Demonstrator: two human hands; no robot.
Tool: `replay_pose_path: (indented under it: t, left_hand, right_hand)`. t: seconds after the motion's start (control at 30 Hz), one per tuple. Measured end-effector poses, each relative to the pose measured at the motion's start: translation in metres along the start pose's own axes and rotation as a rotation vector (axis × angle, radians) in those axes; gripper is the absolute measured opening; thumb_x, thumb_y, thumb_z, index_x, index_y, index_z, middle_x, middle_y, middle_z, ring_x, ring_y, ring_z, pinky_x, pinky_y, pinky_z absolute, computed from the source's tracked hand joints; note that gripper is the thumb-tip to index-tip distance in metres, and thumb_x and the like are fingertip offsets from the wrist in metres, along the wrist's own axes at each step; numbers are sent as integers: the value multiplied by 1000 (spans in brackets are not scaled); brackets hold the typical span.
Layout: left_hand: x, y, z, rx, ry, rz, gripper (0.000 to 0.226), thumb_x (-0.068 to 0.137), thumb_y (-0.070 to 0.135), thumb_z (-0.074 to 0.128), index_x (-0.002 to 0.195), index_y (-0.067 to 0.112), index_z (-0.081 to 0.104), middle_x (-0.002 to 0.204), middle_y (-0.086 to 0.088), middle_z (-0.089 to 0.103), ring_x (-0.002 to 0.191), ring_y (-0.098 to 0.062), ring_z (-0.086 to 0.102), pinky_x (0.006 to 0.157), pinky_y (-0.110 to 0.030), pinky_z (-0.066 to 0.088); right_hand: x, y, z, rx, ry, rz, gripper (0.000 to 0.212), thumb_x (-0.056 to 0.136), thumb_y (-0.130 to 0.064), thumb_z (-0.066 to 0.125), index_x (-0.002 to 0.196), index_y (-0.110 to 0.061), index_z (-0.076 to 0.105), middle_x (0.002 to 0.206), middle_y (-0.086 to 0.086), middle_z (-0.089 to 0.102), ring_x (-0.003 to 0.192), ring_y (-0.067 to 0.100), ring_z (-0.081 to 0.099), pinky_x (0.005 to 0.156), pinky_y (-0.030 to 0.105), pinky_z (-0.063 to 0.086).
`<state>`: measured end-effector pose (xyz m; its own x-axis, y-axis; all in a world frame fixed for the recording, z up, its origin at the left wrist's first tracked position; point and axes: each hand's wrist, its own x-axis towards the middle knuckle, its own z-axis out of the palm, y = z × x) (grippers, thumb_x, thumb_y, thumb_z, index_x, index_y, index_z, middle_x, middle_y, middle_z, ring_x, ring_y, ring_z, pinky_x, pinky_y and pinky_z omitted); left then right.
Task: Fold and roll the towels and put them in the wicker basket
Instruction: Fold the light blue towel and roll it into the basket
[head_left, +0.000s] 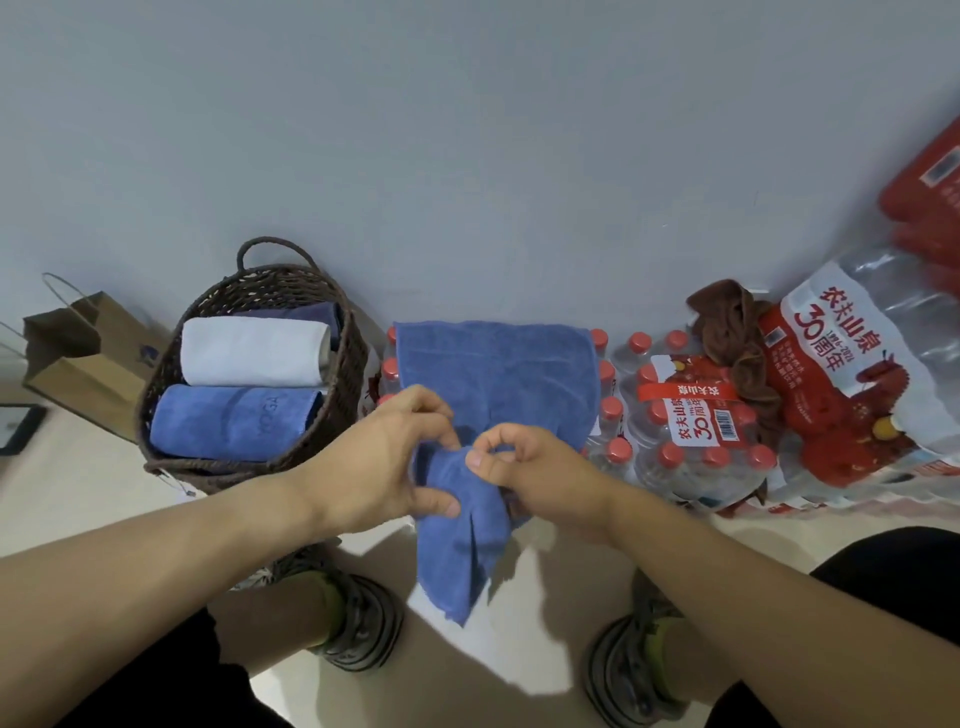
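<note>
Wicker, dark brown and woven, forms the handled basket (249, 291) standing at far left against the grey wall (467, 130); it holds three rolled towels: a blue roll (234, 421) nearest, a white roll (254, 353) behind it, and a dark blue roll (306, 313) partly hidden at the back. Shrink-wrapped packs of red-capped water bottles (696, 431) sit right of the basket, with a crumpled brown cloth (737, 332) on top. A blue terry towel (493, 384) is draped over the bottles at centre, its near end hanging toward the floor. The left hand (395, 457) grips the gathered cloth between thumb and curled fingers; the right hand (524, 462) pinches it just beside, thumb meeting forefinger.
</note>
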<state>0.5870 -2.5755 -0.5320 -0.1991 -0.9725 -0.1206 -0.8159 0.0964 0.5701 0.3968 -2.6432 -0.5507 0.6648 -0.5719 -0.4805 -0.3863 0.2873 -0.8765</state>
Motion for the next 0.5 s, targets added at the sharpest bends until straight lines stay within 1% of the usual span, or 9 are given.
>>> replay_pose_path:
  t: [0.03,0.07,0.1,0.13,0.2,0.27,0.37,0.43,0.5]
  left_hand:
    - [2,0,-1,-43,42,-2,42,64,36,90,95,21,67,101,11,57,75,14,56,68,2,37]
    - [3,1,-2,-113,54,-37,33,66,32,89,88,21,66,87,14,62,64,11,58,61,-2,42]
    - [4,1,-3,-205,44,-86,27,70,28,88,82,21,65,76,11,65,58,2,61,57,-13,50]
    - [5,1,-4,-293,25,-129,22,74,25,85,80,20,64,71,5,67,56,-6,62,55,-26,55]
    - [7,1,-5,-416,18,-175,17,82,22,78,81,15,62,69,-3,69,57,-17,62,56,-35,53]
    - [10,2,-3,-537,30,-248,18,87,24,72,84,12,60,64,-3,66,57,-16,58,52,-29,48]
    - [16,4,0,-710,86,-410,16,89,22,69,90,9,60,67,-11,62,57,-19,52,47,-20,43]
    - [18,4,1,-815,110,-477,17,90,20,69,95,7,60,62,-7,64,52,-16,53,45,-18,43]
    - [19,6,1,-846,140,-511,18,89,19,70,97,6,59,57,1,65,48,-10,55,45,-17,44]
  right_hand:
    - [0,-3,-2,23,-3,18,10,99,-24,58,94,-15,56,62,-1,45,52,13,44,55,29,44]
    - [1,-5,-4,34,2,34,11,98,-26,59,94,-16,57,61,-3,47,50,11,45,50,25,42]
    - [1,-6,-6,31,18,42,12,97,-27,61,93,-17,59,61,-5,50,48,8,47,46,22,40]
    - [2,-8,-7,2,57,28,14,96,-30,63,92,-16,61,62,-8,52,47,4,48,44,19,40]
    - [2,-10,-7,-89,176,-82,21,90,-35,70,90,-15,63,65,-12,55,48,-4,49,46,10,39]
    - [0,-9,-4,-127,197,-214,32,79,-34,81,89,-11,61,70,-8,57,55,-3,50,53,10,41]
    - [-5,-3,2,-289,69,-243,47,61,-35,92,90,-18,58,76,-4,57,64,6,50,57,18,46]
    - [-2,2,5,-336,116,-257,37,68,-24,89,87,-18,58,74,1,61,63,10,54,58,22,48]
    - [0,3,7,-234,179,-257,22,78,-11,81,86,-15,61,77,10,67,65,14,61,64,23,52]
